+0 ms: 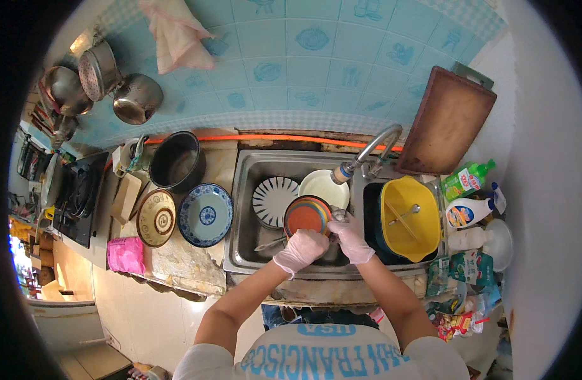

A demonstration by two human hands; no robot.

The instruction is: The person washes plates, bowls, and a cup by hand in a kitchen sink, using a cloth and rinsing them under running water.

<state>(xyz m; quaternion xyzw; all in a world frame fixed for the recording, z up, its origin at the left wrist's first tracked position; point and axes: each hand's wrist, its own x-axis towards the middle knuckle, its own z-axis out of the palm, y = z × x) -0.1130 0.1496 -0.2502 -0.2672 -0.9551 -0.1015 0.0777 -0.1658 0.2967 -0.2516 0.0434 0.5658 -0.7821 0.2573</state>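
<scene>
My left hand (301, 249), in a thin clear glove, grips the near rim of a bowl (309, 219) with an orange middle and coloured rings. The bowl is tilted above the left basin of a steel sink (245, 166). At the bowl's right edge, my right hand (350, 241), gloved too, is closed on a silvery scouring pad (339, 215), partly hidden by the fingers. Behind the bowl lie a white plate with dark stripes (274, 197) and a plain white dish (326, 186). A metal utensil handle (268, 245) shows below the bowl.
A chrome faucet (367, 152) arches over the sink. The right basin holds a yellow basin (412, 213) with chopsticks and a spoon. On the left counter stand a black pot (176, 161), a blue-patterned plate (206, 215) and a brown-rimmed bowl (156, 218). Bottles (467, 181) line the right side.
</scene>
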